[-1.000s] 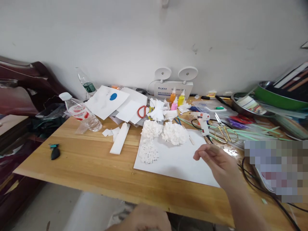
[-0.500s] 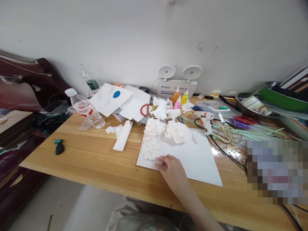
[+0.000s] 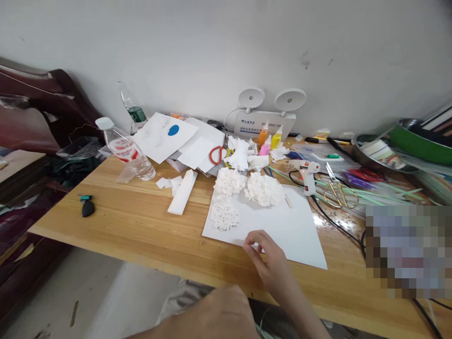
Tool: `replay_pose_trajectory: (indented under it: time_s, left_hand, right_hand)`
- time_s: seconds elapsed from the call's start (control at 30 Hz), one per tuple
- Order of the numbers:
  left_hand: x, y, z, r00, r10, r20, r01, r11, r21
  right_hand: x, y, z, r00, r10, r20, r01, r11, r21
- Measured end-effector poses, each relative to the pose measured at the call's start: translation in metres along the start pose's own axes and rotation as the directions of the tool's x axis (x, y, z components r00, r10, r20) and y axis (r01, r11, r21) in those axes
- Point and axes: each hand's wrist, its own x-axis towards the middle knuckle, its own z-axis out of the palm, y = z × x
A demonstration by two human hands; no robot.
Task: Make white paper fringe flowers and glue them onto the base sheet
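Note:
My right hand hovers by the front edge of a white paper sheet, thumb and forefinger pinched together. Anything between those fingertips is too small to make out. On the sheet sit two fluffy clusters of crumpled white paper, a smaller one and a larger one. A flatter round patch of white bits with dark gaps lies in front of them, apart from my hand. My left hand is blurred at the bottom, below the table edge, its fingers hidden.
A glue gun and gold-handled scissors lie to the right, with a black cord. Water bottle, folded white strip and black key fob are left. Paint bottles and red-handled pliers stand or lie behind.
My right hand has drawn back from the flat white patch, toward the right and the table's front edge. My left hand has come into view at the bottom.

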Motion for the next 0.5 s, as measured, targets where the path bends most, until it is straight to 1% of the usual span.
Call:
replay_pose_trajectory:
  time_s: [0.07,0.1,0.13,0.17,0.2,0.23,0.27,0.33,0.4,0.43,0.5]
  left_hand:
    - [0.001,-0.004,-0.004,0.991,0.075,-0.112,-0.055,0.984,0.171]
    - [0.002,-0.006,-0.006,0.976,0.101,-0.191,-0.045,0.960,0.275]
    - [0.003,-0.009,-0.007,0.955,0.114,-0.274,-0.007,0.932,0.363]
    - [0.004,-0.012,-0.008,0.933,0.109,-0.343,0.047,0.908,0.417]
    - [0.005,-0.016,-0.008,0.920,0.077,-0.385,0.104,0.897,0.429]
    - [0.007,-0.019,-0.008,0.918,0.041,-0.395,0.140,0.897,0.420]
    - [0.010,-0.021,-0.008,0.928,0.007,-0.373,0.154,0.903,0.401]
    - [0.016,-0.025,-0.006,0.962,-0.043,-0.271,0.141,0.925,0.353]
    - [0.021,-0.026,-0.003,0.981,-0.070,-0.182,0.126,0.940,0.317]
    - [0.022,-0.026,-0.002,0.984,-0.072,-0.166,0.121,0.943,0.309]
    - [0.022,-0.025,0.001,0.979,-0.082,-0.186,0.137,0.941,0.309]
  right_hand:
    - [-0.008,-0.003,-0.008,0.999,0.027,0.034,-0.031,0.993,0.118]
    - [-0.013,-0.005,-0.012,0.997,0.047,0.056,-0.056,0.982,0.178]
    - [-0.017,-0.006,-0.014,0.994,0.069,0.081,-0.086,0.969,0.232]
    - [-0.021,-0.008,-0.017,0.990,0.088,0.108,-0.115,0.954,0.277]
    - [-0.025,-0.011,-0.018,0.985,0.100,0.142,-0.141,0.939,0.313]
    - [-0.028,-0.013,-0.020,0.979,0.102,0.176,-0.158,0.925,0.346]
    - [-0.032,-0.016,-0.021,0.975,0.097,0.201,-0.168,0.912,0.375]
    - [-0.037,-0.022,-0.024,0.974,0.086,0.209,-0.170,0.891,0.421]
    - [-0.040,-0.025,-0.029,0.982,0.103,0.161,-0.165,0.882,0.441]
    - [-0.042,-0.026,-0.032,0.985,0.120,0.124,-0.163,0.884,0.439]
    - [-0.045,-0.023,-0.040,0.987,0.153,0.042,-0.156,0.898,0.410]
